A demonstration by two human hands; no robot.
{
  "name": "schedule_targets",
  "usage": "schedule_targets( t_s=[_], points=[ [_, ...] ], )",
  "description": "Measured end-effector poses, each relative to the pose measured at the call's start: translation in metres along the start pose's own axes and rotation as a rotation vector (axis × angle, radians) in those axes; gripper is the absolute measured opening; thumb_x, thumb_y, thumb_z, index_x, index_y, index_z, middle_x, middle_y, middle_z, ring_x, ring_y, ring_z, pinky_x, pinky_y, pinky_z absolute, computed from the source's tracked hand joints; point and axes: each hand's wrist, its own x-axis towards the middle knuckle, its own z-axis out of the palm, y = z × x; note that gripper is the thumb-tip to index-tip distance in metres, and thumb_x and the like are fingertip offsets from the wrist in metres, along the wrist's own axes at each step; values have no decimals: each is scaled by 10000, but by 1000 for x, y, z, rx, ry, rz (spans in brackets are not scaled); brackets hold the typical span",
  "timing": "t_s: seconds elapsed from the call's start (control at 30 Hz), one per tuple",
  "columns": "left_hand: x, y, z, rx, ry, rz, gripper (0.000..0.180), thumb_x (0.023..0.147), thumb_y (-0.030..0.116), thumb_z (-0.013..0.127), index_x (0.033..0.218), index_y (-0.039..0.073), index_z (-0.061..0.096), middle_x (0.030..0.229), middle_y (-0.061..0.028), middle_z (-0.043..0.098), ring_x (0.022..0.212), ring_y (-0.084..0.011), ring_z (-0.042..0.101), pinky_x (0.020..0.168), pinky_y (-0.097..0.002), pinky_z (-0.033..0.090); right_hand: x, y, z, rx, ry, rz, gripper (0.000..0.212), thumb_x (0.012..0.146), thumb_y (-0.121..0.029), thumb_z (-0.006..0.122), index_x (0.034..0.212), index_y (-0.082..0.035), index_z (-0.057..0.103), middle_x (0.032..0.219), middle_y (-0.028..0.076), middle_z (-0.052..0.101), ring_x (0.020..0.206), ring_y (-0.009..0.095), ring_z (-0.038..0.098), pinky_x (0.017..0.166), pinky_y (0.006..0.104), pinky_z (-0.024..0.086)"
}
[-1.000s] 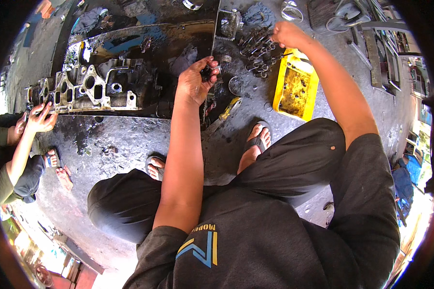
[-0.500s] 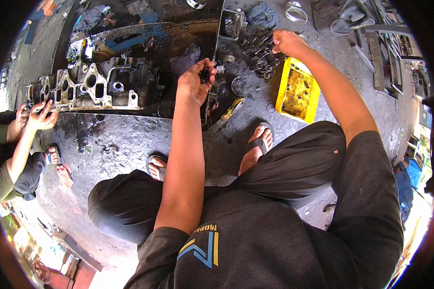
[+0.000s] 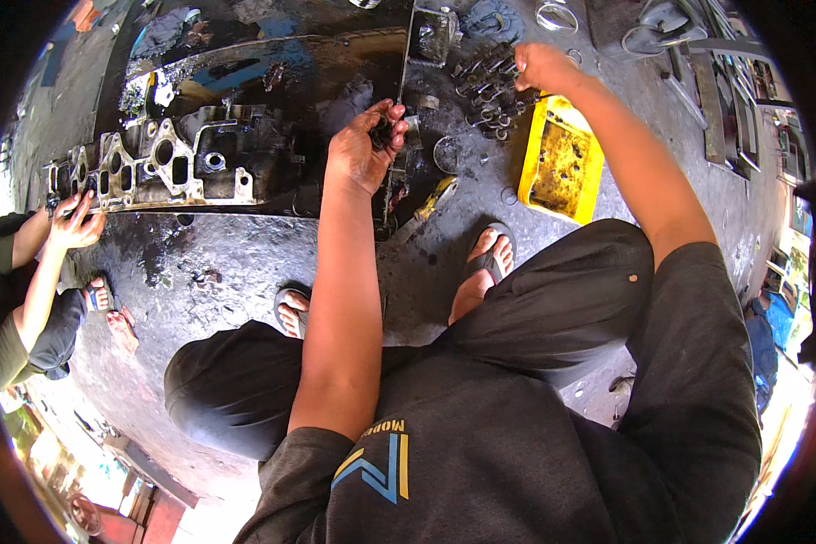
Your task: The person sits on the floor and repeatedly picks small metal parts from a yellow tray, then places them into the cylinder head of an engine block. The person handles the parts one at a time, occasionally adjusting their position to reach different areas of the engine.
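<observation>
My left hand (image 3: pixel 365 150) is raised above the edge of the dark oily sheet, palm turned up. Its fingers curl round small dark parts (image 3: pixel 382 133), too smeared with grease to name. Over at the right, my right hand (image 3: pixel 546 71) reaches down with fingertips pinched at a cluster of greasy metal engine parts (image 3: pixel 488 91) with rounded ends. What those fingertips hold, if anything, is hidden. Just below this hand lies a yellow plastic tray (image 3: pixel 594 181), stained with oil inside.
A cylinder head (image 3: pixel 177 168) lies on the oily sheet (image 3: pixel 290 54) at left, with a co-worker's hands (image 3: pixel 77 222) at its end. Near my feet is a yellow-handled tool (image 3: pixel 435 199). A blue rag (image 3: pixel 492 20) and a metal ring (image 3: pixel 556 16) lie farther off.
My right hand has shifted slightly toward the far side, and my left hand has turned a little, showing more of the dark parts. The co-worker's hands stay at the cylinder head.
</observation>
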Motion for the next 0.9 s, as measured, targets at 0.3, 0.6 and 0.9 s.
schedule_targets(
  t_s=[0.3,0.6,0.9],
  points=[
    [-4,1,21,78,-162,53,259,964,218,445,1120,56,573,816,-29,555,644,-135,468,555,-238,346,-18,-140,-21,623,15,-521,320,774,-312,715,996,-82,700,861,125,699,763,244,671,735,365,518],
    [-7,-9,23,13,-67,77,201,965,246,479,1022,68,551,825,-39,577,668,-152,518,550,-252,395,-20,-156,-3,701,-56,-313,293,691,-204,732,961,-90,706,809,91,706,748,226,683,710,331,526],
    [-3,-14,26,115,-100,77,303,970,213,478,1183,10,551,857,-28,589,689,-125,499,563,-223,382,-4,-83,-19,893,98,-246,328,706,-200,727,1001,-63,684,895,131,692,742,241,670,718,314,527]
  ],
)
